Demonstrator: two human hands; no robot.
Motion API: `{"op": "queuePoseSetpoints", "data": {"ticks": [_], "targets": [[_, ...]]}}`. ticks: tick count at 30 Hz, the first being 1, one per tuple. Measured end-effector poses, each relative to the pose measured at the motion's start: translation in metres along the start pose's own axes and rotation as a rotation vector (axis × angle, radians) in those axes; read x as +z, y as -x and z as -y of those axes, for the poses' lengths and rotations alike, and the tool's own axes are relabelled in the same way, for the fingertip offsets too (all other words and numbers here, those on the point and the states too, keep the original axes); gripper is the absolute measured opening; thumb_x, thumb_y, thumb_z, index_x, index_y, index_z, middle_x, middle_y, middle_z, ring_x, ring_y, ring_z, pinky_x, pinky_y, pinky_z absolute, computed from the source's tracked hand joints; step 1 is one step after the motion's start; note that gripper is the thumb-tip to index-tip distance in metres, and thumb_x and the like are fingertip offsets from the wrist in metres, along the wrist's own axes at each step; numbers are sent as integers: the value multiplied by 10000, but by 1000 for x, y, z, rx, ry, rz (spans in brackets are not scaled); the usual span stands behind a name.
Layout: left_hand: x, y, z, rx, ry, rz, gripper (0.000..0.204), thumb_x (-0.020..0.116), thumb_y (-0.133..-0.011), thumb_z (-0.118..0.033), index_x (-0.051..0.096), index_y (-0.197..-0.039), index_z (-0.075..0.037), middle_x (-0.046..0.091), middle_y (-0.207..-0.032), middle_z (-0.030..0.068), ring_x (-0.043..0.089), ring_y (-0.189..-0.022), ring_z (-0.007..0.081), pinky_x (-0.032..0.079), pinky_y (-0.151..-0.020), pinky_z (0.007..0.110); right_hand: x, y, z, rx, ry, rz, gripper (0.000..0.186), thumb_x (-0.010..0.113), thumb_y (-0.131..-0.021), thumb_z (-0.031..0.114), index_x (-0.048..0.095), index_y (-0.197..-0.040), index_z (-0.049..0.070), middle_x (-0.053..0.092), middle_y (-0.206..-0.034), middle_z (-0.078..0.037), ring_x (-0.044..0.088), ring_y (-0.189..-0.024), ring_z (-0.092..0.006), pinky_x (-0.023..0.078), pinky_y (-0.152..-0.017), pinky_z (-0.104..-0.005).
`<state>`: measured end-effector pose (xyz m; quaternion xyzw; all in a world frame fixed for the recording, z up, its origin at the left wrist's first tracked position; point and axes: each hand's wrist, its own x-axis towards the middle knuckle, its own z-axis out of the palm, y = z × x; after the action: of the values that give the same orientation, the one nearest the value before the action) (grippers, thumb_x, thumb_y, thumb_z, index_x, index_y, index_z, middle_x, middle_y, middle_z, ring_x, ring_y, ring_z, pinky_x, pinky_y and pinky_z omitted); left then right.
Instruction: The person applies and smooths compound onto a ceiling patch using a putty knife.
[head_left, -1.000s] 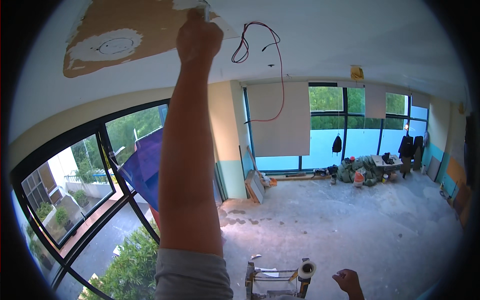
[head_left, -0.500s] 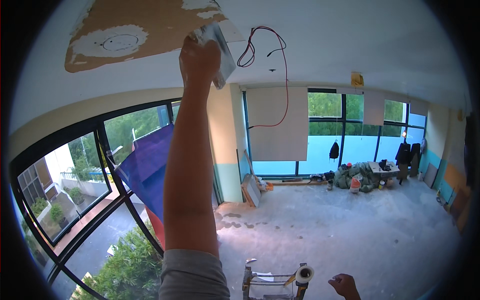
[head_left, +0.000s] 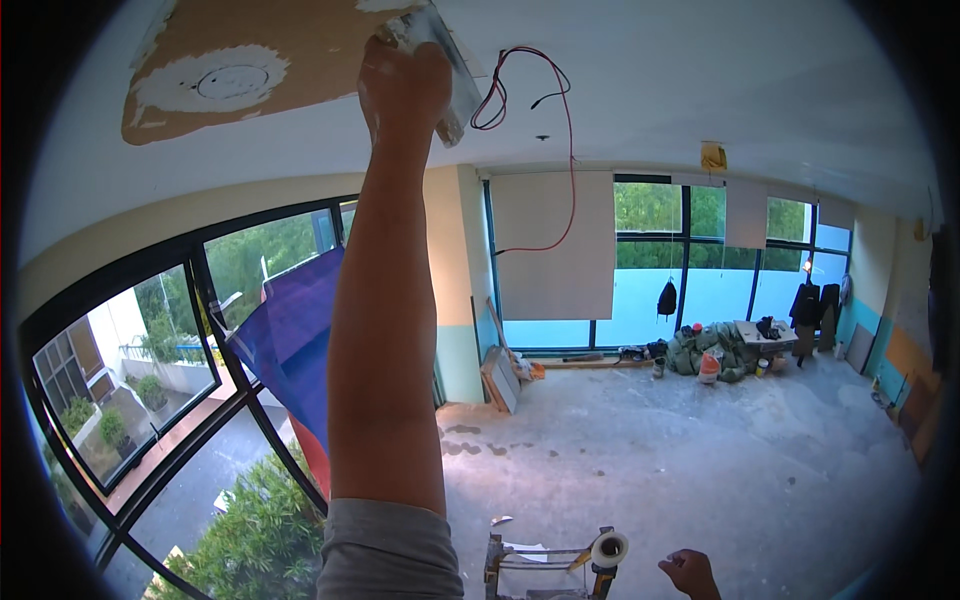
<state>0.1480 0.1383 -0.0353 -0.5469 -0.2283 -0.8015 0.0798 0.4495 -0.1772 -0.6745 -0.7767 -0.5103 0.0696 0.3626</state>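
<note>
My left hand [head_left: 405,85] is raised to the ceiling, closed around a plastering trowel [head_left: 462,100]. The trowel's wide metal blade is tilted close to the right edge of a brown ceiling board [head_left: 310,75]; whether it touches is hard to tell. White filler is smeared on the board, including a patch [head_left: 238,82] around a drawn circle. Low on the right, my right hand [head_left: 692,572] hangs with its fingers curled and nothing visible in them. To its left is the top of a stepladder [head_left: 545,565], with a roll of tape [head_left: 609,548] on its right corner.
Red and black wires [head_left: 568,130] dangle from the ceiling beside the trowel. Black-framed windows [head_left: 200,290] and a purple-blue banner [head_left: 295,320] stand at the left. Bags, a bucket [head_left: 709,368] and a small table [head_left: 768,335] sit by the far windows.
My left hand and the trowel have moved slightly upward along the board's edge. My right hand has stayed nearly in place.
</note>
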Motion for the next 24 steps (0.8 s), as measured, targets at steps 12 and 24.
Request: {"op": "queuePoseSetpoints", "data": {"ticks": [12, 24], "targets": [[38, 1, -8, 52, -172, -37, 508, 551, -763, -273, 522, -1154, 51, 621, -1078, 272, 609, -1009, 413, 477, -908, 431, 5, -6, -11, 167, -58, -6, 372, 767, -695, 349, 695, -811, 3, 651, -678, -134, 637, -625, -238, 511, -601, -335], [-10, -10, -20, 236, -498, 198, 387, 503, -817, -200, 524, -1123, 35, 639, -1001, 289, 627, -957, 419, 500, -858, 436, 1, 18, -3, 217, -57, -1, 373, 765, -695, 341, 694, -812, -6, 648, -669, -134, 638, -626, -245, 510, -604, -333]]}}
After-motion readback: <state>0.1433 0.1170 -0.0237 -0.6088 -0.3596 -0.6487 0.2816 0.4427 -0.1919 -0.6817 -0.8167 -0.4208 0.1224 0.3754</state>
